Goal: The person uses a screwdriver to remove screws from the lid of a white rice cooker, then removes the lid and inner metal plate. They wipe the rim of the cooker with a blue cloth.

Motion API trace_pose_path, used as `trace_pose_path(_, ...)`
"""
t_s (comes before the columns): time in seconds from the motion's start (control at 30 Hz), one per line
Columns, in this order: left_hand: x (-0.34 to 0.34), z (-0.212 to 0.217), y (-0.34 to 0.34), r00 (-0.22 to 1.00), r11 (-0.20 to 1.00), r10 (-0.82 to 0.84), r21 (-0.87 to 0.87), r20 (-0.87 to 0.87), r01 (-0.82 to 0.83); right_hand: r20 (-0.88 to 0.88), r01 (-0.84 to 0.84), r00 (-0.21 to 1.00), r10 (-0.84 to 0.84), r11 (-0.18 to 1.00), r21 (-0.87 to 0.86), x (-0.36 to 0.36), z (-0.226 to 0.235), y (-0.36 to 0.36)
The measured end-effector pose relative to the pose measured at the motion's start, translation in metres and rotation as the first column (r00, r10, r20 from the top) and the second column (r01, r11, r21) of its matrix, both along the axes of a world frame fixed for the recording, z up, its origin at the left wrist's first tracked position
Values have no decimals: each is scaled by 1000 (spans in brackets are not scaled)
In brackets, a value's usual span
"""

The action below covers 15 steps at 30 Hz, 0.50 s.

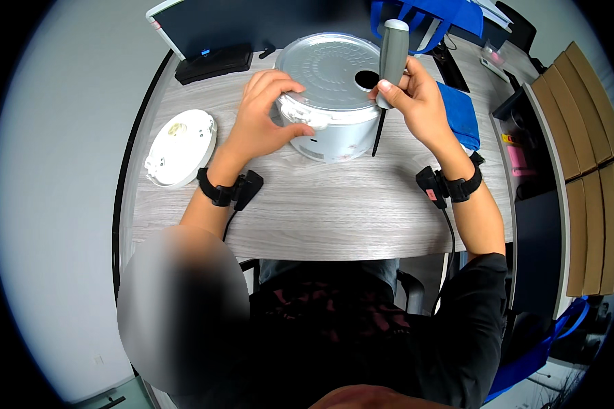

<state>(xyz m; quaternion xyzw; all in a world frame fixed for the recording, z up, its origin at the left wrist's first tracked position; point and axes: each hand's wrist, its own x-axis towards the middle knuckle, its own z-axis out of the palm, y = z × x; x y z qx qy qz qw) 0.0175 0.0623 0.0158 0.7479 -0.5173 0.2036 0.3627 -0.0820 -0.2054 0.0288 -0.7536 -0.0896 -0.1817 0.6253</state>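
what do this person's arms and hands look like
Left hand and right hand are bare. Each wrist wears a black strap with a black box and cable; the right box bears a pinkish label. The right sleeve is black.

1. Left hand (259,119): loose C shape, with the fingers (269,80) bent over to my right and the left thumb (295,131) out below them, a clear gap between.
2. Left forearm (208,210): slants up and inward. Can't tell you about the elbow, it's all blur.
3. Right hand (418,102): wrapped in a grip, right thumb (393,94) pointing left, other fingers curled behind and partly hidden.
4. Right forearm (481,221): leans inward too, fingers up high.
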Motion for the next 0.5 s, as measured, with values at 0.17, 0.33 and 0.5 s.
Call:
trace_pose_path(0.17,-28,-11,-19,988,986,156,-56,14,-155,17,2,1000,0,997,-77,-11,3,10)
trace_pose_path(0.33,-36,-12,-21,985,985,117,-113,-129,-132,55,40,998,-38,998,-43,-13,-2,17)
trace_pose_path(0.5,9,3,10,971,994,-73,-92,-226,54,-7,39,999,-40,994,-101,-13,4,5)
